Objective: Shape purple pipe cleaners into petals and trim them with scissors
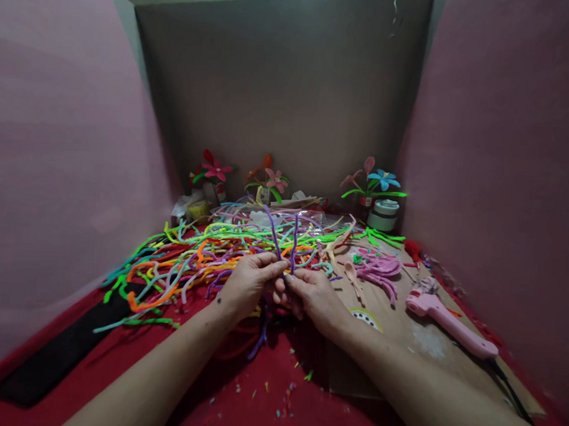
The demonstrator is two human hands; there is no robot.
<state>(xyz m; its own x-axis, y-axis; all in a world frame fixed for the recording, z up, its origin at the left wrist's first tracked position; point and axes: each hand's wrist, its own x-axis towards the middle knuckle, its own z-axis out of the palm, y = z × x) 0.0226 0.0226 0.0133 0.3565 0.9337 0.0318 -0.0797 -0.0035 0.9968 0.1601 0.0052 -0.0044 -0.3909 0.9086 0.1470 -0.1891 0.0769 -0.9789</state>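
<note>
My left hand pinches a purple pipe cleaner that leans up and to the left. Close beside it, my right hand is closed on a second purple pipe cleaner, which stands almost upright. The fingertips of both hands nearly meet. Below them a further purple length hangs down; whether it belongs to the held pieces I cannot tell. Behind my hands spreads a large heap of pipe cleaners in many colours.
A pink glue gun with a black cord lies on the cardboard at right, near bundled pink pipe cleaners. Potted pipe-cleaner flowers and a round container stand at the back. At left lies a black strip. Pink walls flank the red cloth.
</note>
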